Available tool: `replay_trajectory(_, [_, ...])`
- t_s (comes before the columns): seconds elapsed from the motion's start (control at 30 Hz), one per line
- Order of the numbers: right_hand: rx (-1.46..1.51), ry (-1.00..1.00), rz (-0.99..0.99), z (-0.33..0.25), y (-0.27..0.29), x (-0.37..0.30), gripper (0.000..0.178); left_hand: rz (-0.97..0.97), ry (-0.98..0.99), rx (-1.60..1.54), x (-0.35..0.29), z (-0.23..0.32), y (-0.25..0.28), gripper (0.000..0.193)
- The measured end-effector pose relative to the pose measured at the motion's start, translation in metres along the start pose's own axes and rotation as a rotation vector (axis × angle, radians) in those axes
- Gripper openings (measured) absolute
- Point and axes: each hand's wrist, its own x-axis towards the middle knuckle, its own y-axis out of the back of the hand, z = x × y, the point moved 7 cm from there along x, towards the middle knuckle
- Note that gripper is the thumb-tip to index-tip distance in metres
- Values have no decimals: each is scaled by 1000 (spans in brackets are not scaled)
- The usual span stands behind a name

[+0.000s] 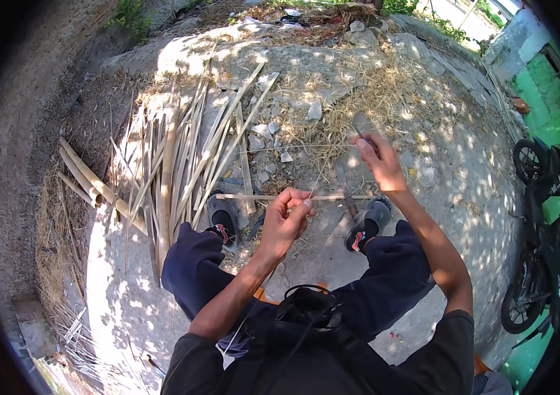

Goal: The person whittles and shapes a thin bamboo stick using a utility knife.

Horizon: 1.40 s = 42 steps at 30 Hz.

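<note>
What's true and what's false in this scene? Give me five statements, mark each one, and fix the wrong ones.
1. A stick runs crosswise by the left hand. True.

2. The right hand is closer to the person's body than the left hand. False: the right hand reaches farther forward.

3. Bamboo lies on the ground toward the person's left. True.

4. The person is barefoot. False: there are shoes on both feet.

5. A motorbike stands near a green wall on the right. True.
</note>
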Motion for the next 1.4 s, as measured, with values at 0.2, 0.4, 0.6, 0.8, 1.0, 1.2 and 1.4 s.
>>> replay_trajectory(0.2, [245,-149,-201,-22,-43,-16,25,4,-60,141,-3,1,-10,20])
replay_trajectory(0.4, [350,-275,-245,-18,-42,-20,26,21,-87,151,-2,14,-17,21])
replay_trajectory(0.6, [335,-127,-204,-51,-39,-26,35,18,-98,98,-1,14,-12,17])
replay_trajectory(0.8, [46,163,-177,-61,-44,-42,35,28,-54,49,2,11,-7,13])
replay_trajectory(1.0, [188,13,-278,-51,-57,-40,35,-6,-41,25,-1,21,-19,16])
replay_trajectory(1.2, [93,-3,-300,-51,-62,-35,34,-119,-29,91,2,13,-17,27])
replay_trajectory(1.4, [-149,253,-293,-74,-66,-47,34,-26,-111,123,4,16,-7,29])
